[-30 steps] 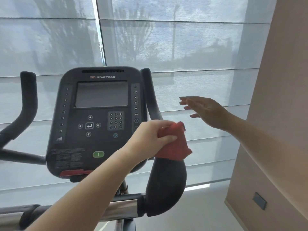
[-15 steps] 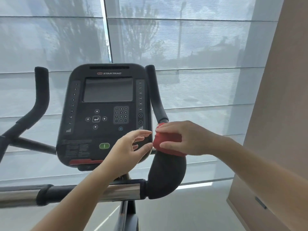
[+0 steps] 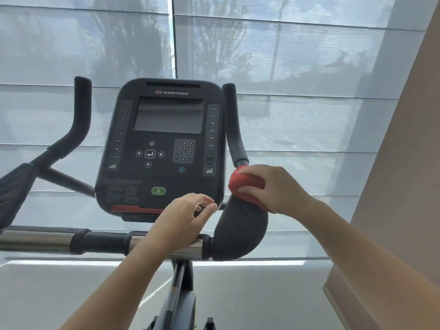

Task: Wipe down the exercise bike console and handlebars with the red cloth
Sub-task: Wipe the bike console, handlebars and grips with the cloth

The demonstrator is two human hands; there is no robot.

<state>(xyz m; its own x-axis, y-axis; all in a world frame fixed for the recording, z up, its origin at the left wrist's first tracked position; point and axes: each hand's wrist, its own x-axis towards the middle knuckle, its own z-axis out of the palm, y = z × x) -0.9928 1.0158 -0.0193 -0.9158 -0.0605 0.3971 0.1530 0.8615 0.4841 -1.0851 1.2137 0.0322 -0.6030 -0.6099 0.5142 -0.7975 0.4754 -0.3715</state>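
Gripping the red cloth (image 3: 245, 184) on the handlebar (image 3: 239, 234), right hand (image 3: 279, 190) fingers curl (left hand (image 3: 182, 217) fingers spread).

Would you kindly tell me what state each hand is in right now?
Left hand: open, fingers relaxed, holding nothing.
Right hand: grips the red cloth against the right handlebar.

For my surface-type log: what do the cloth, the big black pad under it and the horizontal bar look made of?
The cloth is soft red fabric, maybe microfibre; it bunches under the right hand. The pad is matte black, likely foam or rubber: rounded, with no shine. The bar is polished metal, probably chromed steel, with bright streaky reflections.
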